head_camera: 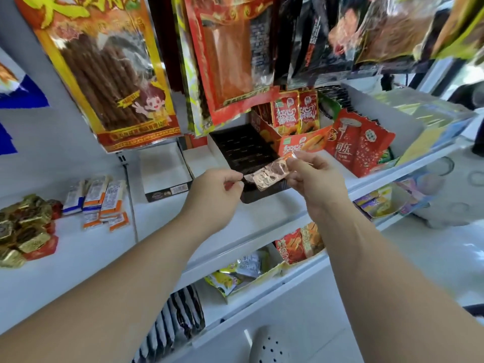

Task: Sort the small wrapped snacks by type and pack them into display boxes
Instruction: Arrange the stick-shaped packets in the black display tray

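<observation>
Foil-wrapped snack point(267, 174), lettering apparently blurred, between left hand point(213, 197) and right hand point(314, 183).

We see big snack bags point(104, 74) hanging at the far side, up high. A black cable point(130, 195) runs down the white shelf point(86, 252) at left. A white holed object point(272, 345) lies near, low.

Both hands raised over white shelf point(262, 221); left hand point(214, 197) and right hand point(311, 179) pinch opposite ends of small shiny pink-brown wrapped snack point(269, 174); black display box point(243, 150) just behind it.
</observation>
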The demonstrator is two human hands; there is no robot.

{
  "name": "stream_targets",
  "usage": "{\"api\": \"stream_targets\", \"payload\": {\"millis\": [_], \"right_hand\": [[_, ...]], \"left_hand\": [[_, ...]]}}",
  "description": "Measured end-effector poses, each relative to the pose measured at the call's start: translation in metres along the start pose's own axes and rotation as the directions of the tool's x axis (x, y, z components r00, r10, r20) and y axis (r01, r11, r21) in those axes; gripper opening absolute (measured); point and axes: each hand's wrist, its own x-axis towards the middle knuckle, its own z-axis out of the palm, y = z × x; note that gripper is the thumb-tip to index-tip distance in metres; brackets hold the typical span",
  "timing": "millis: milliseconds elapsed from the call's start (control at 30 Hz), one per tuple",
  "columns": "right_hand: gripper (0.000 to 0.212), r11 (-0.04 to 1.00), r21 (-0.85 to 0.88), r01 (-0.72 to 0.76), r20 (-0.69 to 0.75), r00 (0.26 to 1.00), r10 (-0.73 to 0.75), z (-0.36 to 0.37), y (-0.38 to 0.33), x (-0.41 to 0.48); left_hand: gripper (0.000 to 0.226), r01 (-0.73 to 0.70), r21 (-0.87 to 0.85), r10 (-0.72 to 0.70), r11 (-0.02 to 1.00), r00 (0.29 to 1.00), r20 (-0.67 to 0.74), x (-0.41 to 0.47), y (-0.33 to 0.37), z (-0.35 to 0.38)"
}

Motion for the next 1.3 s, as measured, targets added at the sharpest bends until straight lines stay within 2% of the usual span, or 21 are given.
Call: {"api": "stream_targets", "payload": {"millis": [67,133,300,500,600,700,933,1067,1200,1300], "right_hand": [[0.020,0.999,0.034,0.011,-0.086,0.996,-0.008,-0.007,0.002,0.003],[0.017,0.998,0.050,0.025,-0.137,0.990,-0.018,-0.010,0.002,0.006],[0.019,0.996,0.048,0.070,-0.208,0.976,-0.058,-0.006,-0.003,0.008],[0.020,0.991,-0.008,0.137,-0.156,0.978,-0.137,0.009,-0.007,0.002],[0.021,0.990,-0.053,0.131,-0.136,0.981,-0.137,0.015,-0.003,0.001],[0.017,0.974,-0.189,0.125,-0.142,0.978,-0.153,0.018,0.005,0.003],[0.019,0.845,-0.523,0.111,-0.184,0.953,-0.239,0.014,0.011,0.012],[0.018,0.758,-0.643,0.110,-0.184,0.939,-0.292,0.016,0.014,0.012],[0.020,0.610,-0.774,0.170,-0.110,0.913,-0.393,0.020,0.015,0.011],[0.021,0.577,-0.799,0.170,-0.089,0.915,-0.393,0.018,0.014,0.012]], "left_hand": [[0.026,-0.145,0.145,0.138,0.979,0.989,0.058,0.000,-0.004,0.010],[0.029,-0.226,0.227,0.205,0.947,0.972,0.110,0.000,-0.009,0.018],[0.028,-0.298,0.317,0.284,0.901,0.955,0.090,0.003,-0.016,0.024],[0.002,-0.350,0.208,0.352,0.913,0.935,0.030,-0.016,-0.024,0.016],[0.005,-0.371,0.150,0.370,0.916,0.928,0.041,-0.027,-0.035,0.010],[0.016,-0.334,0.077,0.332,0.940,0.943,0.030,-0.032,-0.045,0.008],[0.018,-0.318,0.052,0.318,0.947,0.948,0.012,-0.035,-0.047,0.008],[0.018,-0.323,0.052,0.323,0.945,0.946,0.009,-0.035,-0.047,0.008],[0.018,-0.326,0.049,0.326,0.944,0.945,0.011,-0.035,-0.047,0.008],[0.018,-0.330,0.034,0.330,0.943,0.944,0.006,-0.035,-0.047,0.007]]}}
